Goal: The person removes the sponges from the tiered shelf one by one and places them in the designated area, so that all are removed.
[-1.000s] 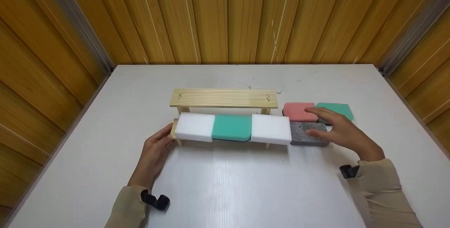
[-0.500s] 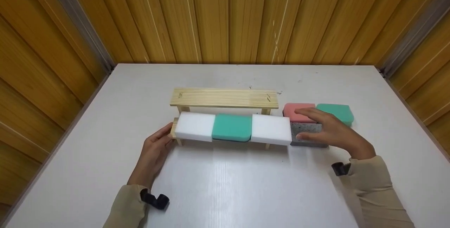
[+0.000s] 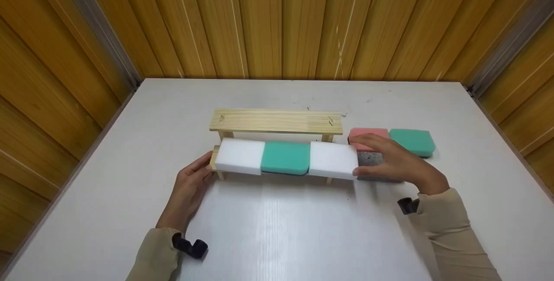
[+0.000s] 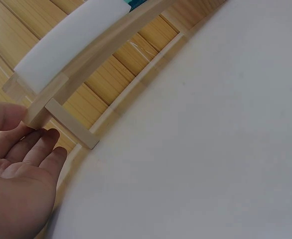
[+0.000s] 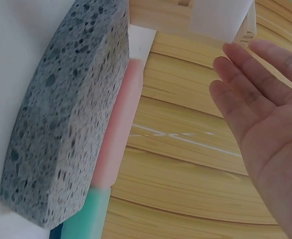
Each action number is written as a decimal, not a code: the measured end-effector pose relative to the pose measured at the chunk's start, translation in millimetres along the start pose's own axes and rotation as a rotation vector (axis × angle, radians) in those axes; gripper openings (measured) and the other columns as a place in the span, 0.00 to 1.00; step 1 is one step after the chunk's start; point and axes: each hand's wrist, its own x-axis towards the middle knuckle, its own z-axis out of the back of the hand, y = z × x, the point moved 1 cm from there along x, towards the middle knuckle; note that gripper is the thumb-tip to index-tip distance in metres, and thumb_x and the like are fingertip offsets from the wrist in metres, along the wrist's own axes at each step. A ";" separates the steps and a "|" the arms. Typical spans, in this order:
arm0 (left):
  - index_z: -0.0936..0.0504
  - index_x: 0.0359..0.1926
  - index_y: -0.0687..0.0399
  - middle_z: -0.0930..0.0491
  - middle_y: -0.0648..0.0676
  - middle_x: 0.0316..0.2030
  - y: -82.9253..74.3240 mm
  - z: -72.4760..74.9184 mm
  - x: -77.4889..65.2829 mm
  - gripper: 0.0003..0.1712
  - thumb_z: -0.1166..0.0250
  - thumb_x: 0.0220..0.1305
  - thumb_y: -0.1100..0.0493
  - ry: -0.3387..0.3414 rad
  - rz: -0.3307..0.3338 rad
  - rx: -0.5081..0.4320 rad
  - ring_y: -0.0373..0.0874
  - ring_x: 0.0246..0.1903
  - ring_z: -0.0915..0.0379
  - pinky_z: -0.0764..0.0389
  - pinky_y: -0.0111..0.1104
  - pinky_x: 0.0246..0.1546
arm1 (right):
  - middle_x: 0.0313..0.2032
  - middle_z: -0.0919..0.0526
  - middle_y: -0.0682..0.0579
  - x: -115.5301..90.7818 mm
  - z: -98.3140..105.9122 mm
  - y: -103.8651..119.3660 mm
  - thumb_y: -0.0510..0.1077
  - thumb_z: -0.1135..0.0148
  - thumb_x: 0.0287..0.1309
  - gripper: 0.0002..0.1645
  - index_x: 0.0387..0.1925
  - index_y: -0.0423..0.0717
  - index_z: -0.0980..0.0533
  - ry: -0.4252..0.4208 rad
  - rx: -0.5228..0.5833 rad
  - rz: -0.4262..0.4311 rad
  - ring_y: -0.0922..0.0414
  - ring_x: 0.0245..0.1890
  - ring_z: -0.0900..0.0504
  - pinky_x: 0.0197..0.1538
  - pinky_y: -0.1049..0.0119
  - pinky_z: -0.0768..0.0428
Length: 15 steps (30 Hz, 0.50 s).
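In the head view my left hand (image 3: 189, 188) pinches the left end of a small wooden stand (image 3: 214, 159); the left wrist view shows thumb above and fingers below its board (image 4: 61, 94). Along this stand lie a white sponge (image 3: 240, 155), a green sponge (image 3: 285, 157) and a second white sponge (image 3: 332, 159), which sticks out past the right legs. My right hand (image 3: 396, 162) reaches over a grey porous block (image 3: 368, 158), thumb and fingertips right at that second white sponge's right end. Its fingers are extended in the right wrist view, near the white sponge (image 5: 218, 20).
A second wooden stand (image 3: 275, 121), with a bare top, stands just behind the first. Right of it, a pink sponge (image 3: 368, 134) and a green sponge (image 3: 413, 141) lie on the white table (image 3: 277, 229), behind the grey block. Wood-patterned walls (image 3: 259, 21) enclose the table.
My right hand has moved left across the grey block to the right end of the white sponge. The left hand and the sponges on the stand look the same.
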 end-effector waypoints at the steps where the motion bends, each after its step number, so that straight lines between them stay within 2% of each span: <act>1: 0.39 0.70 0.62 0.39 0.56 0.70 0.0 0.1 0.0 0.30 0.47 0.68 0.69 0.000 -0.001 0.001 0.45 0.69 0.41 0.30 0.28 0.64 | 0.65 0.30 0.44 0.9 -0.5 1.1 0.57 0.25 0.44 0.48 0.65 0.42 0.32 0.005 0.001 0.006 0.44 0.68 0.36 0.67 0.39 0.34; 10: 0.38 0.70 0.62 0.39 0.56 0.71 -0.1 0.3 0.1 0.29 0.48 0.68 0.69 0.002 0.002 0.004 0.45 0.69 0.41 0.30 0.28 0.64 | 0.66 0.33 0.41 5.2 -3.4 9.7 0.56 0.26 0.46 0.49 0.67 0.42 0.34 0.039 -0.012 0.047 0.43 0.64 0.31 0.64 0.41 0.30; 15: 0.38 0.70 0.62 0.39 0.56 0.70 -0.1 0.5 0.4 0.29 0.47 0.68 0.69 0.004 -0.001 -0.008 0.45 0.69 0.41 0.30 0.28 0.64 | 0.65 0.31 0.42 7.2 -5.8 12.9 0.57 0.26 0.47 0.48 0.66 0.41 0.33 0.045 -0.057 0.073 0.44 0.65 0.34 0.65 0.42 0.31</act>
